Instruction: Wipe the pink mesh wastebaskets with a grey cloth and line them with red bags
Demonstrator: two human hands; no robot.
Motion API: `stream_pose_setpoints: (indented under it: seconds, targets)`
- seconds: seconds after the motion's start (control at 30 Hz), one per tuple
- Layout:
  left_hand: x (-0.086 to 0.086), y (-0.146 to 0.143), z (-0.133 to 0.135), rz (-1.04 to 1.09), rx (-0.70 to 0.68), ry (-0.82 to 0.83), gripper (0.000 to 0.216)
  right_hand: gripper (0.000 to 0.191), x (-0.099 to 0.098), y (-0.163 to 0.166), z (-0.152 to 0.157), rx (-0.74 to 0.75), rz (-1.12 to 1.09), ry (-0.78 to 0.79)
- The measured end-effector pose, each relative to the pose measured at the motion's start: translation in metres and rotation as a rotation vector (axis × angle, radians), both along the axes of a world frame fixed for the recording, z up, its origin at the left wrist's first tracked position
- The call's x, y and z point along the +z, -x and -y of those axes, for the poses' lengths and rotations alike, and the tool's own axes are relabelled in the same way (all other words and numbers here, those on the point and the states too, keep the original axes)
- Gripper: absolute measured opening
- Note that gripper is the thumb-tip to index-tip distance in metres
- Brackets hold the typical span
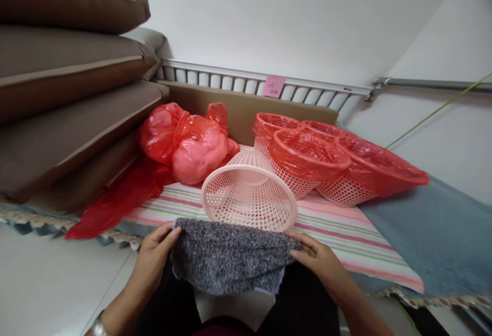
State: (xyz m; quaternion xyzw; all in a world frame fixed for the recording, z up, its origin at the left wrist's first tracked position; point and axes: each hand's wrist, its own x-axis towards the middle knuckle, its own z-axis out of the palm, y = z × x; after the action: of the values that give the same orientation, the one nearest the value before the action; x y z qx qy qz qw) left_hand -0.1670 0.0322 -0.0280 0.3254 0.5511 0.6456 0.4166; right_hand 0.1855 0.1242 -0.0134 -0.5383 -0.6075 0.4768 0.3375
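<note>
A dark grey cloth point(232, 256) is stretched between my two hands over my lap. At its upper left corner, my left hand point(157, 246) pinches it between thumb and fingers. My right hand point(315, 256) grips the opposite end the same way. Just beyond the cloth, a pale pink perforated basket point(249, 200) lies on its side with its mouth toward me. The cloth's top edge overlaps the lower rim of the basket in view; whether they touch I cannot tell.
Several baskets lined with red plastic bags point(311, 149) stand at right. Tied red bags point(200, 146) and a flat red bag point(123, 197) lie at left beside stacked brown cushions point(77, 105). A striped cloth point(346, 236) covers the bed. A pink note point(274, 86) hangs on the rail.
</note>
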Motion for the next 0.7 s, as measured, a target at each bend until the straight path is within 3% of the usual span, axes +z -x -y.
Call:
stream_pose_setpoints:
  seconds: [0.17, 0.3, 0.43, 0.57, 0.7]
  targets:
    - [0.013, -0.002, -0.012, 0.001, -0.045, -0.079, 0.017, 0.037, -0.004, 0.01, 0.001, -0.086, 0.287, -0.207]
    - [0.015, 0.0, -0.006, 0.022, -0.099, -0.047, 0.015, 0.022, -0.009, 0.004, 0.002, -0.1, 0.326, -0.223]
    - [0.023, 0.012, 0.007, 0.084, -0.138, -0.001, 0.016, 0.019, 0.004, -0.006, 0.01, -0.004, 0.131, -0.187]
    - [0.028, 0.027, -0.004, 0.152, -0.209, 0.026, 0.018, 0.028, 0.019, 0.001, 0.011, 0.056, -0.176, -0.005]
    - [0.019, 0.033, -0.034, 0.108, -0.19, 0.076, 0.02, 0.03, 0.013, 0.025, -0.012, -0.017, -0.078, -0.118]
